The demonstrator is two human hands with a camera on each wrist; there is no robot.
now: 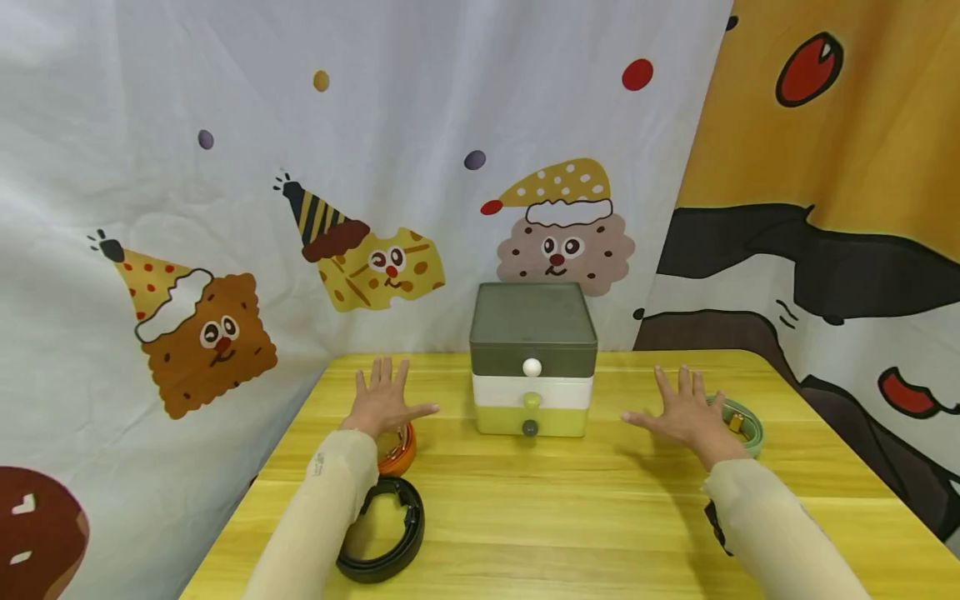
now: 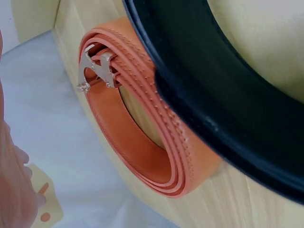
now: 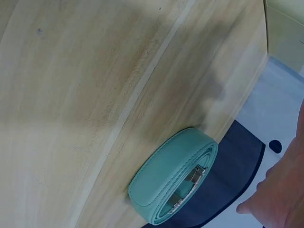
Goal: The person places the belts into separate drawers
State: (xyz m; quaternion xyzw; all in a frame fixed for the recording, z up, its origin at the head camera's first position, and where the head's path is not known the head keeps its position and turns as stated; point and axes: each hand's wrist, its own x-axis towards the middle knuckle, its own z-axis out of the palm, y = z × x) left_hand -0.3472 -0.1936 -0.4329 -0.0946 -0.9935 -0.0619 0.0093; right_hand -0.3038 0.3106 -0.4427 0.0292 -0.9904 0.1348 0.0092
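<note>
Orange leather, or something like it, makes up the coiled belt (image 2: 114,121) on the left of the table (image 1: 517,517); a coiled black belt (image 1: 412,533) lies nearer on that side, partly behind the sleeve, and a mint-green belt (image 3: 166,166) is coiled on the far right. The left hand (image 1: 382,407) is beside the orange belt and the right hand (image 1: 682,414) beside the green one; both have fingers spread wide and grip nothing. Between them, at the far middle, stands a three-tier drawer box (image 1: 502,392) with round knobs.

The belts look light and hard to break: bendy along their length, stiffer across the width, with smooth faces that may slide a little. Each coil probably springs loose if lifted by one layer, so a thumb-and-finger pinch across all the layers, away from the metal buckle (image 2: 107,71), seems safest. The box looks like rigid plastic, fairly light, with its knobs the natural hold.
</note>
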